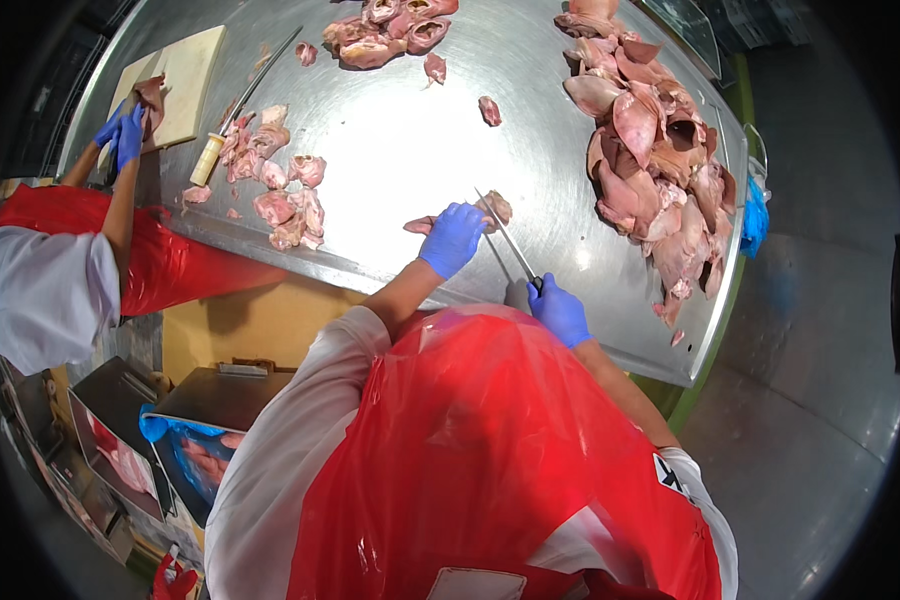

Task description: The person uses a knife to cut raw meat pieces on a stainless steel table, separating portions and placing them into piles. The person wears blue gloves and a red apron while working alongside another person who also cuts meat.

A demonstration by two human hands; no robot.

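Observation:
My left hand (pixel 453 238), in a blue glove, presses down on a piece of meat (pixel 496 207) on the steel table, its fingers bent over it. A reddish end of meat sticks out on the left of that hand; whether it is the same piece is hidden. My right hand (pixel 560 312), also gloved in blue, is closed round the black handle of a knife (pixel 511 243). The thin blade slants up and left, close by my left fingertips, its middle passing in front of the meat's right end.
A heap of pig ears (pixel 660 150) lies along the table's right side. Meat chunks (pixel 385 35) sit at the far edge, others (pixel 280 195) at left beside a sharpening steel (pixel 208 158). A co-worker's gloved hands (pixel 122 132) work at a white cutting board (pixel 195 75). Bins (pixel 225 395) stand lower left.

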